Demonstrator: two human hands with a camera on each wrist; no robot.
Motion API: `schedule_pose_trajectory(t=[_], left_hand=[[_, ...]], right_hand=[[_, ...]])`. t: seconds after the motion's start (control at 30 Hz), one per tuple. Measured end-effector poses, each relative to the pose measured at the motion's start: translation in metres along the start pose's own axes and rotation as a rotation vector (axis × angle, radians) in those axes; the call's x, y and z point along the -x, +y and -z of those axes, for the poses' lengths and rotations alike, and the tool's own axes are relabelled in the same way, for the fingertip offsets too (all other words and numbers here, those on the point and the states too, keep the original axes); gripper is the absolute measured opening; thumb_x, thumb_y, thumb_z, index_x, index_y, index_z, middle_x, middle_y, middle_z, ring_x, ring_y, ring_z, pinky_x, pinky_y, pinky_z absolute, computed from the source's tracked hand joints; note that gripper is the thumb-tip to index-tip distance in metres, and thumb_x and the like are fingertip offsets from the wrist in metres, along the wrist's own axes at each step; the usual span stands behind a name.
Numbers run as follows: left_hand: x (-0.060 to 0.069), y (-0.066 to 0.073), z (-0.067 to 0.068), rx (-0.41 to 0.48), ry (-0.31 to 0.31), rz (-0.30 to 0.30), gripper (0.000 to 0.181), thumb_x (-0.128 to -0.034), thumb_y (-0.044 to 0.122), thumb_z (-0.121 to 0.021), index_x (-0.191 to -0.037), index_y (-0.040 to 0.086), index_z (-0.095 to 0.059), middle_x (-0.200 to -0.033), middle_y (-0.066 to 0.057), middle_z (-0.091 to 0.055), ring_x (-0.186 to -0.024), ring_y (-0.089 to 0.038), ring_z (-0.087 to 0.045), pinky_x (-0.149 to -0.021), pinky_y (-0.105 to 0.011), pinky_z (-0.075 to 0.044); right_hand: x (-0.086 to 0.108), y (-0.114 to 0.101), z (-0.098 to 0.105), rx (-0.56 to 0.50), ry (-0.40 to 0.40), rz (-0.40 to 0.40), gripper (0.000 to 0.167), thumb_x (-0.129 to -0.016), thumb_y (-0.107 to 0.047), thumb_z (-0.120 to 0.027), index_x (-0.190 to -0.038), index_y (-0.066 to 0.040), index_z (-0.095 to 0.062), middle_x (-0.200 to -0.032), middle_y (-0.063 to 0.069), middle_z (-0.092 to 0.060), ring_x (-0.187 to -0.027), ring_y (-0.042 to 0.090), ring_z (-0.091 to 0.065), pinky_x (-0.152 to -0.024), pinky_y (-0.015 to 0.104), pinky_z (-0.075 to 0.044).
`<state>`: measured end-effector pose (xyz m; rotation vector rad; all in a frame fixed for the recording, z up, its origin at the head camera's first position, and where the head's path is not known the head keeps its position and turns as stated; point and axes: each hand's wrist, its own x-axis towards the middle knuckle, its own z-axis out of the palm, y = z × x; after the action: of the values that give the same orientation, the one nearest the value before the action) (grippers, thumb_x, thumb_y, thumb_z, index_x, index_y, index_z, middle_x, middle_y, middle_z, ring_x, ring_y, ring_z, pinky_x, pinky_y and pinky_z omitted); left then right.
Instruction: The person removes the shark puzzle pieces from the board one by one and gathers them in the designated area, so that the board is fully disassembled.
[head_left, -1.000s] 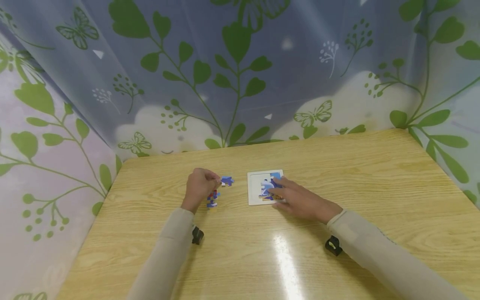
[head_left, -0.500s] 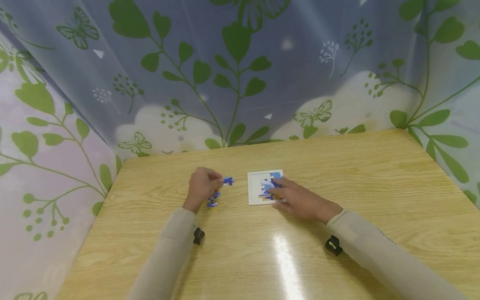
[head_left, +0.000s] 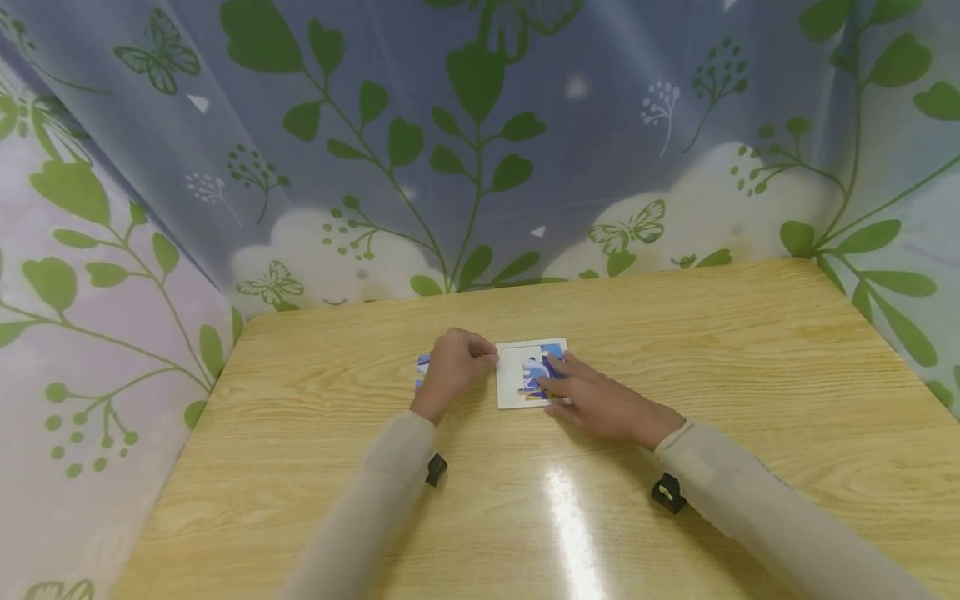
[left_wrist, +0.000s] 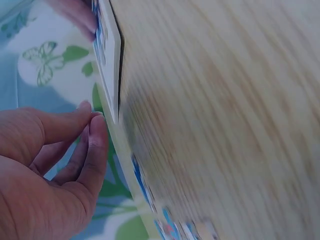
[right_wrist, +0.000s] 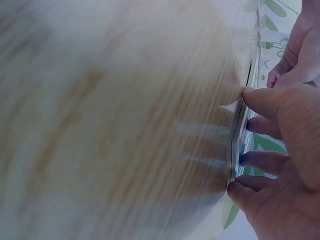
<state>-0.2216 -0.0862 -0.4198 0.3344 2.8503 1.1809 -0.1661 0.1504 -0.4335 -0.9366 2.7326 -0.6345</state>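
At the left edge of a white puzzle tray (head_left: 509, 379) is my left hand (head_left: 453, 367), thumb and fingertips pinched together. In the left wrist view only a thin pale edge shows at the tips of the left hand (left_wrist: 55, 165); most of that small piece is hidden. My right hand (head_left: 600, 400) rests on the tray's right side, fingers spread over joined blue pieces (head_left: 534, 373). The right wrist view has the right hand (right_wrist: 285, 145) touching the tray's edge with thumb and fingers. The tray's left part shows bare white.
Loose puzzle pieces (head_left: 422, 364) lie left of the left hand, partly behind it; more loose pieces (left_wrist: 170, 225) show in the left wrist view. A patterned curtain (head_left: 480, 150) stands behind the wooden table (head_left: 300, 375).
My left hand has moved right, from the loose pieces to the tray's left edge, uncovering one piece and blocking others from view. My right hand has stayed in place.
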Motion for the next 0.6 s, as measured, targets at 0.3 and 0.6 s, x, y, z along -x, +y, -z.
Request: schedule_pose_trajectory(t=[0.3,0.6], left_hand=[[-0.002,0.016,-0.021,-0.057,-0.117,-0.049,0.012,-0.0914,0.008,-0.075,-0.101,0.0,-0.078,-0.097,-0.01,-0.076,-0.091,-0.023,-0.071,-0.081,-0.036,-0.058],[-0.003,0.019,-0.028,-0.071,-0.107,-0.015,0.012,-0.0898,0.007,-0.077,-0.101,0.001,-0.078,-0.096,-0.01,-0.076,-0.088,-0.022,-0.072,-0.079,-0.033,-0.058]], right_hand=[[0.001,0.002,0.0,0.014,0.005,0.027,0.049,-0.104,-0.021,-0.059,-0.144,0.007,-0.049,-0.156,0.036,-0.024,-0.144,0.056,-0.019,-0.112,0.059,-0.031],[0.006,0.003,-0.001,0.02,0.055,0.081,0.043,-0.102,-0.018,-0.064,-0.137,0.006,-0.058,-0.152,0.038,-0.03,-0.14,0.059,-0.026,-0.109,0.059,-0.036]])
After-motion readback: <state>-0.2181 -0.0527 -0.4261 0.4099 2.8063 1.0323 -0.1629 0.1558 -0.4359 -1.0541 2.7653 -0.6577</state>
